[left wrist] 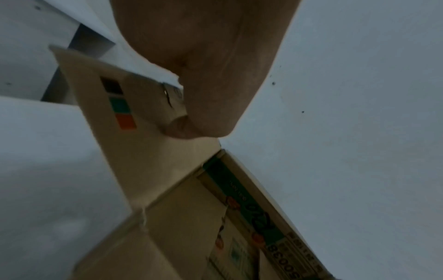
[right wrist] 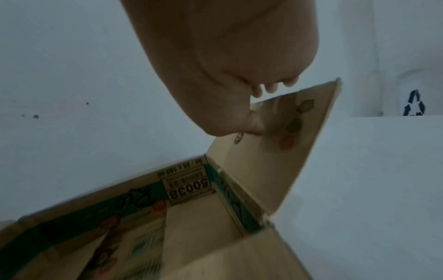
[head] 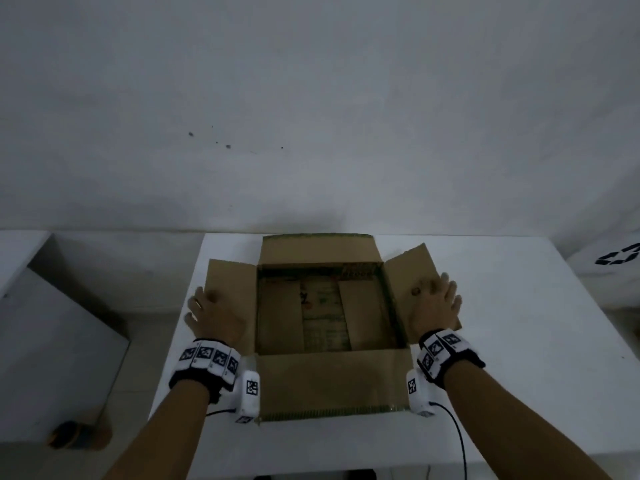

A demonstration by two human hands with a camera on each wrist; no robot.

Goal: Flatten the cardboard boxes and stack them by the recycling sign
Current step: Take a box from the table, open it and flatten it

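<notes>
An open brown cardboard box (head: pixel 325 382) stands upright on the white table (head: pixel 502 341), its four top flaps spread outward. My left hand (head: pixel 214 313) lies on the left flap (head: pixel 235 282), thumb on its upper face and fingers curled over the outer edge. My right hand (head: pixel 433 303) holds the right flap (head: pixel 405 268) the same way; that flap is tilted upward. In the left wrist view the left hand's (left wrist: pixel 215 75) thumb presses the left flap (left wrist: pixel 115 144). In the right wrist view the right hand (right wrist: pixel 227 66) has its thumb on the right flap (right wrist: pixel 275 161). The box's bottom flaps are closed.
A recycling sign (head: pixel 620 256) (right wrist: pixel 413 104) stands at the far right beyond the table's end. A bare white wall (head: pixel 311 116) rises behind the table. A lower white block (head: pixel 52 341) sits to the left, with an orange and blue object (head: pixel 74 434) near it.
</notes>
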